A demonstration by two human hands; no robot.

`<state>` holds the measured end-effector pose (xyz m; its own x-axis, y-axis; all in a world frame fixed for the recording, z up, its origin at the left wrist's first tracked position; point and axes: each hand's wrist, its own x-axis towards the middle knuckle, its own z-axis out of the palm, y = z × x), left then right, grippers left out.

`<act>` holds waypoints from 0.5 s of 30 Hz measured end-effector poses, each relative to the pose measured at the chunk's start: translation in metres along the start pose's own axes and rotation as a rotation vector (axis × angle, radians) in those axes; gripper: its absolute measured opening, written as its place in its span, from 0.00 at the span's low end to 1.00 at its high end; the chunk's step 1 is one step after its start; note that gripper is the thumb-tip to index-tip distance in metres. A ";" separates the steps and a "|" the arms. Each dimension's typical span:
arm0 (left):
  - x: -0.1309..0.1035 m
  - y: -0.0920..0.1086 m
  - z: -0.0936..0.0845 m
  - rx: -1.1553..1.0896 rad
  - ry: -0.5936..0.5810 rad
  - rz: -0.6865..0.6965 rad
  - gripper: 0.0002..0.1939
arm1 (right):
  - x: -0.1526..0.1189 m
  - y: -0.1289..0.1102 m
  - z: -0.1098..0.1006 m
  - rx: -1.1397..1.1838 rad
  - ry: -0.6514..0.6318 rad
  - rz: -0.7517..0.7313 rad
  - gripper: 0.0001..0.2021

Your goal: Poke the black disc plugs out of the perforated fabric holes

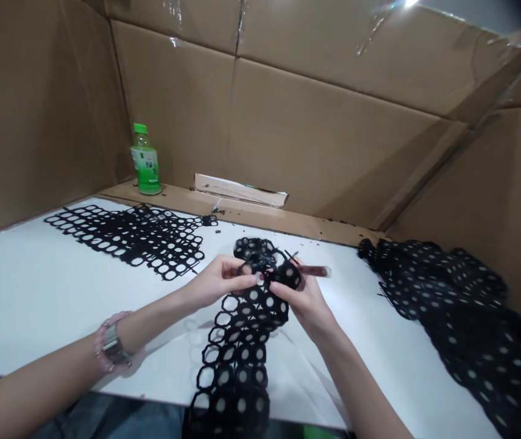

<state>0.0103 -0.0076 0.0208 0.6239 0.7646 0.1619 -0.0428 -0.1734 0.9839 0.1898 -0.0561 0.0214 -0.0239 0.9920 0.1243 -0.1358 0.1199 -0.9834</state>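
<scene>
A strip of black openwork fabric (pixel 244 353) made of joined rings runs from the front edge of the table up to my hands, where it is bunched. My left hand (pixel 217 281) pinches its bunched upper part between thumb and fingers. Opposite it, my right hand (pixel 304 299) is closed on the same fabric, its thumb close to the left thumb. A slim tool with a reddish-brown, see-through handle (pixel 318 271) sticks out to the right from behind the right fingers. The tool's other end is hidden, so its kind cannot be made out.
Another black ring-mesh piece (pixel 127 235) lies flat on the white table (pixel 27 292) at the left. A larger heap of black mesh (pixel 465 305) covers the right side. A green bottle (pixel 147 161) stands at the back left, before cardboard walls (pixel 315 134). Small black scraps lie along the back.
</scene>
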 end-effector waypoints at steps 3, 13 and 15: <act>-0.002 -0.005 0.006 -0.198 0.207 0.004 0.16 | -0.001 -0.002 0.004 0.165 -0.007 0.047 0.24; -0.006 -0.001 0.017 -0.201 0.392 0.051 0.16 | -0.011 0.013 0.025 -0.009 0.078 -0.025 0.23; -0.009 -0.001 0.010 -0.094 0.317 0.092 0.18 | -0.013 0.013 0.024 -0.018 0.081 -0.047 0.22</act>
<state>0.0126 -0.0210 0.0177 0.3416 0.9058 0.2508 -0.1682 -0.2036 0.9645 0.1648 -0.0684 0.0098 0.0621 0.9852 0.1599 -0.1173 0.1663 -0.9791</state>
